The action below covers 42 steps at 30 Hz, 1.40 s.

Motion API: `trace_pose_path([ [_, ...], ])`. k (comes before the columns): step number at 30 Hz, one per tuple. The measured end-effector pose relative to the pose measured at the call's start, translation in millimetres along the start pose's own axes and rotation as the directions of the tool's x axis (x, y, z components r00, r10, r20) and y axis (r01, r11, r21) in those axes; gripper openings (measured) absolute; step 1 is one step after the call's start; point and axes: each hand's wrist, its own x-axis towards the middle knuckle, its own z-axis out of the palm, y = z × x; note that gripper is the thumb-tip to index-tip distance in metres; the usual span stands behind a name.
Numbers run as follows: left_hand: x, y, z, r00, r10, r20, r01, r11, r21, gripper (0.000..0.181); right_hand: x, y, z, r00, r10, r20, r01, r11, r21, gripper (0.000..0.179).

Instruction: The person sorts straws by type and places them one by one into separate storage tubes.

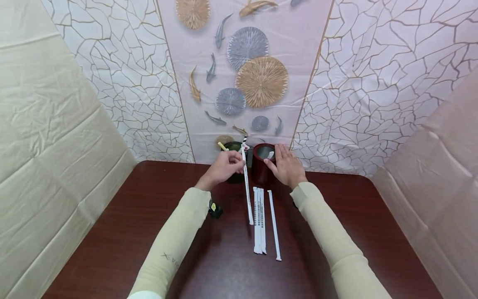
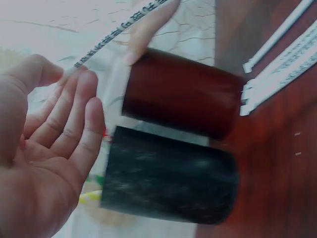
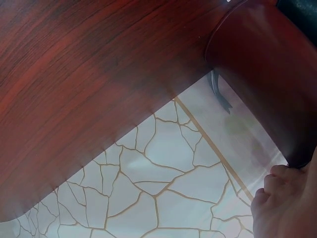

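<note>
My left hand (image 1: 225, 166) pinches a paper-wrapped straw (image 1: 247, 191) between thumb and fingertips; dark printing runs along the wrapper (image 2: 119, 32). The straw slants down toward the table in front of a black cup (image 2: 168, 176). Beside that cup stands a dark red cup (image 2: 181, 94), and my right hand (image 1: 289, 166) rests against its rim with fairly straight fingers and the thumb at the near edge. Something white (image 1: 270, 155) shows at the red cup's mouth. Several wrapped straws (image 1: 259, 220) lie side by side on the table, with a single wrapped straw (image 1: 274, 226) to their right.
A yellow stick (image 1: 222, 146) and a black-and-white striped piece (image 1: 245, 140) poke up at the black cup. Both cups stand at the back edge of the dark red wooden table (image 1: 119, 232), close to a patterned cloth wall (image 1: 239, 120). Pale cloth hangs on both sides.
</note>
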Motion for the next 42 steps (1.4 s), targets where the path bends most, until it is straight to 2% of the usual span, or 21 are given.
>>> trace_pose_path([
  [6, 11.8, 26.7, -16.4, 0.987, 0.118, -0.108, -0.117, 0.993, 0.013, 0.011, -0.8, 0.4, -3.1, 1.0, -0.006, 0.006, 0.006, 1.0, 0.009, 0.089],
  [12, 16.2, 57.8, -29.4, 0.965, 0.176, -0.196, -0.168, 0.984, 0.059, 0.012, -1.7, 0.8, -5.2, 1.0, -0.005, 0.006, 0.005, 1.0, 0.009, 0.089],
  [16, 19.8, 74.3, -37.0, 0.933, 0.252, -0.255, -0.222, 0.965, 0.141, 0.011, -2.0, 0.8, -5.6, 1.0, -0.006, 0.003, 0.006, 1.0, 0.01, 0.089],
  [20, 23.2, 87.7, -41.7, 0.899, 0.337, -0.281, -0.278, 0.933, 0.229, 0.011, -1.7, 1.2, -4.5, 1.0, -0.003, -0.003, 0.003, 1.0, 0.01, 0.088],
  [24, 26.1, 99.0, -44.0, 0.866, 0.404, -0.294, -0.306, 0.894, 0.328, 0.012, -1.5, 0.0, -4.1, 1.0, -0.007, -0.007, 0.007, 1.0, 0.005, 0.087],
  [27, 27.4, 105.6, -44.3, 0.849, 0.438, -0.295, -0.317, 0.87, 0.379, 0.012, -1.2, -1.1, -2.8, 1.0, -0.011, -0.01, 0.011, 1.0, -0.002, 0.087],
  [33, 29.6, 111.6, -40.0, 0.825, 0.482, -0.296, -0.353, 0.847, 0.397, 0.013, -1.0, -1.4, -0.8, 1.0, -0.001, -0.008, 0.001, 1.0, 0.002, 0.088],
  [37, 32.7, 107.2, -35.4, 0.805, 0.516, -0.293, -0.381, 0.828, 0.411, 0.012, -0.9, -1.5, -0.7, 1.0, 0.003, 0.0, -0.003, 1.0, 0.004, 0.088],
  [42, 32.1, 97.3, -29.4, 0.8, 0.529, -0.283, -0.385, 0.814, 0.435, 0.01, -1.7, -2.5, -2.3, 1.0, -0.002, 0.007, 0.002, 1.0, -0.003, 0.089],
])
